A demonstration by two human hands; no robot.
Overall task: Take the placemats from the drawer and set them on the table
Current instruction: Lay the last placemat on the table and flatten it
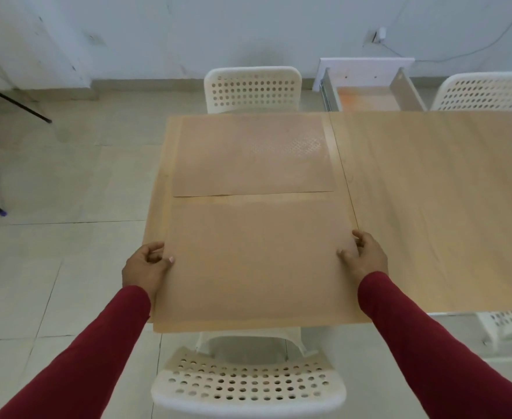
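While both hands are pinching the near mat [254, 261] by its side edges, the left hand [146, 267] with its thumb on top and the right hand [366, 255] likewise, the mat is lying at the worktop's [429, 207] near left corner and overhanging the near edge above a white chair [248, 385]. To finish well, the person should be sliding it forward until its near edge is lining up with the worktop's, keeping a small gap to the far mat [253, 155], which is already lying flat at the far left corner. Beyond the far edge, the drawer [369, 95] is standing open; no further mats are showing in it.
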